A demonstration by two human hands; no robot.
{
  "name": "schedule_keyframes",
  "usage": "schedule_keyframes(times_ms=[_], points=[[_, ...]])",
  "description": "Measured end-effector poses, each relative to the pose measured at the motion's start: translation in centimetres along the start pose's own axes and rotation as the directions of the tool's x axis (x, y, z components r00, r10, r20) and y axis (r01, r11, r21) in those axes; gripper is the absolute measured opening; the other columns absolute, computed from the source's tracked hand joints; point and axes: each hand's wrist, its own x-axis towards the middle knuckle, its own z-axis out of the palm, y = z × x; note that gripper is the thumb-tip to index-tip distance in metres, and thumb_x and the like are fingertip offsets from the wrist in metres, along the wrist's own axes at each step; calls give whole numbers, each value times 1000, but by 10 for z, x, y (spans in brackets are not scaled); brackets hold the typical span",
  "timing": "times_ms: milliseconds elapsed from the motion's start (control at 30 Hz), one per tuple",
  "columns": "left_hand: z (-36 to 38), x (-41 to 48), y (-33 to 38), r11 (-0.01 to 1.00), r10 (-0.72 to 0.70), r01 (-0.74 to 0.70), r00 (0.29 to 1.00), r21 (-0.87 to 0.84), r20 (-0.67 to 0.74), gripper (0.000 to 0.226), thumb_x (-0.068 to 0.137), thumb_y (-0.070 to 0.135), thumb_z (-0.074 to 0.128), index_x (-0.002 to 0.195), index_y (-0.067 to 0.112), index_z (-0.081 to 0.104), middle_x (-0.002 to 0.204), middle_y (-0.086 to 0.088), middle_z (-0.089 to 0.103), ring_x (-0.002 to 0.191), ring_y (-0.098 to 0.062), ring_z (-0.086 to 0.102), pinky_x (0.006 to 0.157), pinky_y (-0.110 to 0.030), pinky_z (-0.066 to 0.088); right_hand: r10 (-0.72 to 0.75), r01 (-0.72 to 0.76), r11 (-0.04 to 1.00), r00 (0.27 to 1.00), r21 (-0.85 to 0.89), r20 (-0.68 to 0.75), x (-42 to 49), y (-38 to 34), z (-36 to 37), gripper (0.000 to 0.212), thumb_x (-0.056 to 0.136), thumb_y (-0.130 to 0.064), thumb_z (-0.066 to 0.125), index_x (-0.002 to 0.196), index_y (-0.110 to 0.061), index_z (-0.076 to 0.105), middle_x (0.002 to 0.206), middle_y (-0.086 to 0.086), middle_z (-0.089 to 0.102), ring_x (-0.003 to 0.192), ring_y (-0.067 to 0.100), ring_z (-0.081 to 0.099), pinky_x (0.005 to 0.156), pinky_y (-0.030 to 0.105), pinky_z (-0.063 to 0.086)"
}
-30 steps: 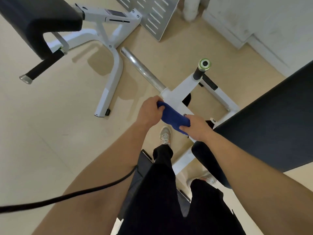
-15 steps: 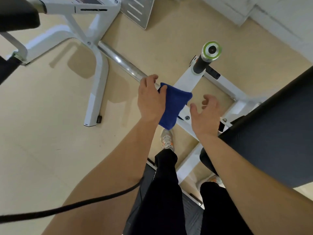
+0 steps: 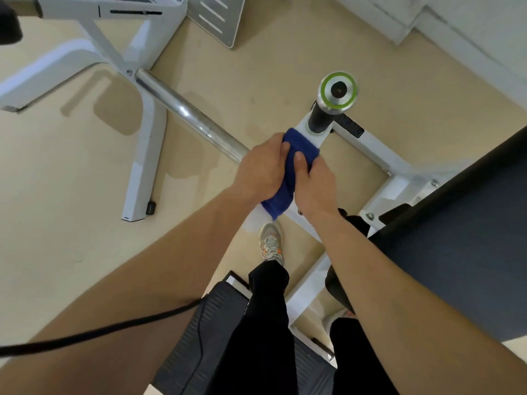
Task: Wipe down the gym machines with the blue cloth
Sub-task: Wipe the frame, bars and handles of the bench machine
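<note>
1. Two bare forearms reach forward from the bottom corners and meet over a white machine arm [image 3: 368,151], seen from straight above.
2. The left hand [image 3: 263,169] comes in from the left side of that arm with its knuckles up. Its fingers are curled over the blue cloth [image 3: 303,145], gripping it against the metal.
3. The right hand [image 3: 315,183] clamps the same cloth from the right side. Its thumb lies along the top of the fabric, and its other fingers wrap down the far side, out of sight.
4. The blue cloth is bunched round the white machine arm between the two hands. Its upper edge sits just below the black handle [image 3: 338,91] with a green-ringed cap, and its lower end pokes out beneath the wrists.
5. A chrome bar [image 3: 194,118] runs from behind the left hand up and left to the white leg [image 3: 142,166] of a second machine.
6. A dark bench pad [image 3: 456,238] fills the right edge, close beside the right forearm.
7. Beneath the hands, a grey shoe [image 3: 271,243] stands on the tan floor [image 3: 57,223]. Black trouser legs rise over a ribbed black footplate [image 3: 205,332].
8. A black cable [image 3: 99,332] crosses the left forearm.
</note>
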Motion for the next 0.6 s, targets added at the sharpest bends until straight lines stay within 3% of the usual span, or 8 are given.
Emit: schedule_keyframes(times_ms=[100, 200, 333, 467, 600], points=[[0, 23, 13, 998, 52, -51, 998, -24, 32, 32, 106, 29, 29, 119, 14, 54, 94, -2, 64, 84, -24, 60, 74, -36, 45, 14, -15, 1000, 999, -4, -48, 18, -8, -10, 36, 105, -42, 41, 105, -9, 54, 92, 3, 62, 77, 18, 57, 65, 30, 39], [-3, 17, 11, 997, 59, -56, 996, -50, 63, 34, 106, 29, 29, 126, 15, 53, 96, 0, 64, 84, -22, 60, 76, -36, 46, 66, -65, 998, 996, 10, -67, 14, -10, -3, 36, 105, -42, 39, 111, -8, 51, 98, 6, 64, 81, 21, 60, 68, 34, 47], [-8, -27, -18, 997, 62, -60, 997, -50, 46, 36, 104, 35, 27, 124, 17, 51, 95, 1, 66, 81, -21, 62, 74, -38, 49, 73, -70, 996, 996, 62, -59, -26, -11, 23, 30, 106, -34, 40, 113, -6, 44, 95, -1, 59, 70, 4, 53, 57, 13, 41], [-9, -74, -44, 999, -2, 5, 999, -51, 46, 28, 104, 35, 29, 119, 22, 48, 92, 2, 65, 78, -18, 63, 74, -44, 52, 81, -90, 988, 994, 128, 74, -72, 4, 46, 15, 106, -32, 43, 112, -19, 36, 91, -17, 55, 74, -4, 57, 58, 9, 44], [-10, -70, -38, 997, -73, 72, 995, 17, 71, 27, 106, 30, 29, 121, 17, 47, 93, -2, 64, 79, -21, 62, 76, -46, 51, 25, -32, 997, 995, 71, 100, -67, 10, 39, 22, 105, -32, 46, 110, -13, 39, 94, -6, 58, 74, 0, 57, 57, 9, 45]])
